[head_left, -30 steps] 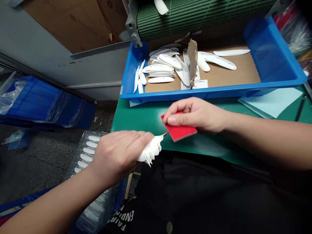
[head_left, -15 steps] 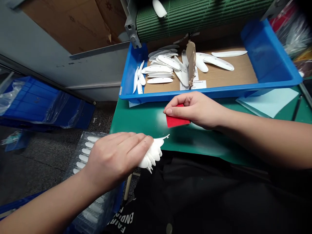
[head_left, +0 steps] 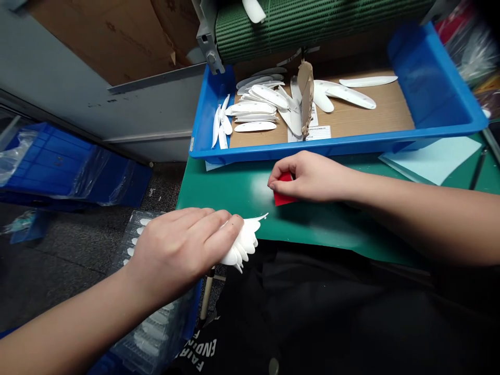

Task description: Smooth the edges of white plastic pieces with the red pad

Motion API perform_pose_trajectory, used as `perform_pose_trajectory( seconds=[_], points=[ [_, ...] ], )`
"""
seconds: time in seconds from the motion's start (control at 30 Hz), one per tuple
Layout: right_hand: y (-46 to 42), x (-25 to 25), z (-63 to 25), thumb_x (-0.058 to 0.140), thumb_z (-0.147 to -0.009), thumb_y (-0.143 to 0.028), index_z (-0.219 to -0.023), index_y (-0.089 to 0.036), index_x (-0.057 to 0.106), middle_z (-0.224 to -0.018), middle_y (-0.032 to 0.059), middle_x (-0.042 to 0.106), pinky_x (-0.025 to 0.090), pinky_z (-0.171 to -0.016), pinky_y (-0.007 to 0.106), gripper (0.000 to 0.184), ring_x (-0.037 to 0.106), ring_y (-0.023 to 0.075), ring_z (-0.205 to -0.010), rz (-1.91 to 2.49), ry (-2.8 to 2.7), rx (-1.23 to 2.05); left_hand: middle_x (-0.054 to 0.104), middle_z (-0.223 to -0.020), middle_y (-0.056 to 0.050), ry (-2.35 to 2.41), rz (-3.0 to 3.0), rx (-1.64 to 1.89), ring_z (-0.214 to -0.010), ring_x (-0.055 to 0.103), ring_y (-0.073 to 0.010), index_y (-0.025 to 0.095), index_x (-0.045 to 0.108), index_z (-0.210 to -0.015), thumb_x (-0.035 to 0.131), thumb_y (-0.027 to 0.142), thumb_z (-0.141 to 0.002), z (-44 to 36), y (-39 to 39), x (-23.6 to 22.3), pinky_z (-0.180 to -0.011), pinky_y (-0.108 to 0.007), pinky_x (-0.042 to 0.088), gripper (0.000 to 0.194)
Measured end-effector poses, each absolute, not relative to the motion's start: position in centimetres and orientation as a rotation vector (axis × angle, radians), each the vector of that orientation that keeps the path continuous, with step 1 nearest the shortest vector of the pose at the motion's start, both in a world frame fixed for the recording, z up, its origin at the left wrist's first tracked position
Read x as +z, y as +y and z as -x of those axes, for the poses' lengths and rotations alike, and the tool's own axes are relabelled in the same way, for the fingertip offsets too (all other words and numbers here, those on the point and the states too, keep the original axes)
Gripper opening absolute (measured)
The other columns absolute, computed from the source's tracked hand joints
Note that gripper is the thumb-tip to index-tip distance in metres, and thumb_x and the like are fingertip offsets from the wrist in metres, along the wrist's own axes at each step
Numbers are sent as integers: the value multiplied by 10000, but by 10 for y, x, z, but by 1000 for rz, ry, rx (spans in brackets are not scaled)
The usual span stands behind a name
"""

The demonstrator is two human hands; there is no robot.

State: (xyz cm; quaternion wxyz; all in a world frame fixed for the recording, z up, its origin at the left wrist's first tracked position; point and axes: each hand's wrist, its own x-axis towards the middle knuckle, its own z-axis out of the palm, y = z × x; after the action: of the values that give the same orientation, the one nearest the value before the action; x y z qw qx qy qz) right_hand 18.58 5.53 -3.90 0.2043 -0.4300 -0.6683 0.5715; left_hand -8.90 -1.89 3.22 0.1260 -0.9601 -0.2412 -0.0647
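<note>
My left hand (head_left: 187,245) is wrapped round a bunch of long white plastic pieces (head_left: 244,240), whose rounded ends fan out past my thumb. Their other ends are hidden under my palm. Above the green tabletop (head_left: 230,198), my right hand (head_left: 304,177) pinches a small red cloth-like square (head_left: 284,197), and my fingers cover part of it. Just beyond that hand, a blue bin (head_left: 250,152) lined with cardboard holds many similar white pieces (head_left: 255,108). A torn cardboard divider (head_left: 305,99) stands upright among them.
A green conveyor belt (head_left: 320,23) overhangs the bin, with one white piece (head_left: 253,10) on it. Clear plastic trays (head_left: 128,344) of white pieces stand low at the left. Pale blue paper (head_left: 433,159) lies at the right, and blue crates (head_left: 50,156) stand on the floor.
My right hand has drawn slightly right with the red square, and its fingers have curled further over it. My left hand keeps its grip on the white pieces and has barely moved.
</note>
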Motion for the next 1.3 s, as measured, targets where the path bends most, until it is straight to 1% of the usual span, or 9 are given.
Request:
perform_pose_trajectory(
  seconds=[0.2, 0.37, 0.57, 0.7, 0.8, 0.9, 0.97, 1.13, 1.3],
  points=[
    [52, -37, -183, 822, -864, -435, -945, -236, 793, -919, 40, 745, 512, -632, 281, 217, 661, 211, -765, 848, -1614, 2000, 791, -1009, -33, -709, 2796, -198, -885, 764, -200, 194, 649, -1109, 584, 69, -949, 90, -20, 25, -776, -325, 622, 213],
    [55, -38, -185, 833, -827, -292, -825, -233, 789, -776, 23, 725, 474, -559, 279, 73, 639, 206, -657, 1162, -1909, 1704, 788, -982, -38, -771, 2824, -179, -878, 762, -199, 179, 649, -1119, 563, 76, -969, 93, -21, 22, -779, -326, 612, 201],
    [46, -35, -178, 826, -867, -468, -950, -215, 790, -862, 28, 718, 468, -626, 256, 269, 609, 173, -719, 763, -1728, 2058, 784, -1002, -49, -775, 2883, -213, -878, 757, -203, 169, 660, -1093, 633, 100, -941, 95, -22, 12, -802, -326, 588, 169],
    [59, -40, -191, 789, -887, -393, -916, -217, 797, -809, 32, 729, 436, -574, 265, 178, 625, 199, -690, 1047, -2007, 1813, 767, -875, -10, -931, 2929, -204, -766, 739, -182, 199, 682, -1041, 593, 136, -950, 96, -24, 7, -657, -295, 526, 142],
    [64, -39, -198, 751, -910, -422, -928, -223, 803, -793, 27, 730, 427, -561, 273, 206, 629, 207, -677, 1092, -2106, 1710, 716, -739, 40, -1377, 2933, -240, -621, 682, -142, 232, 684, -980, 658, 218, -901, 97, -28, 1, -551, -253, 474, 84],
    [56, -33, -193, 707, -946, -542, -959, -232, 812, -768, 8, 708, 389, -544, 270, 327, 575, 182, -634, 976, -2186, 1716, 718, -746, 46, -1989, 2825, -562, -580, 663, -121, 216, 659, -974, 731, 256, -843, 92, -34, -13, -522, -212, 497, 155],
    [46, -32, -186, 692, -955, -595, -980, -233, 804, -761, -7, 693, 366, -538, 268, 380, 542, 167, -616, 939, -2200, 1717, 735, -783, 14, -2308, 2751, -843, -632, 694, -153, 191, 651, -943, 755, 276, -829, 85, -38, -27, -567, -237, 553, 176],
    [35, -40, -172, 697, -924, -624, -889, -205, 751, -736, -17, 655, 362, -566, 276, 424, 517, 167, -635, 1028, -2117, 1626, 775, -1065, -102, -2983, 2467, -1700, -968, 744, -279, 149, 709, -1111, 862, 348, -782, 62, -44, -63, -832, -356, 615, 413],
    [37, -47, -170, 706, -897, -513, -854, -192, 711, -759, -20, 666, 411, -618, 268, 323, 582, 174, -684, 1124, -1948, 1720, 747, -1151, -102, -3224, 2011, -2749, -973, 728, -229, 161, 672, -1243, 909, 260, -755, 48, -47, -80, -861, -319, 610, 552]
  ],
)
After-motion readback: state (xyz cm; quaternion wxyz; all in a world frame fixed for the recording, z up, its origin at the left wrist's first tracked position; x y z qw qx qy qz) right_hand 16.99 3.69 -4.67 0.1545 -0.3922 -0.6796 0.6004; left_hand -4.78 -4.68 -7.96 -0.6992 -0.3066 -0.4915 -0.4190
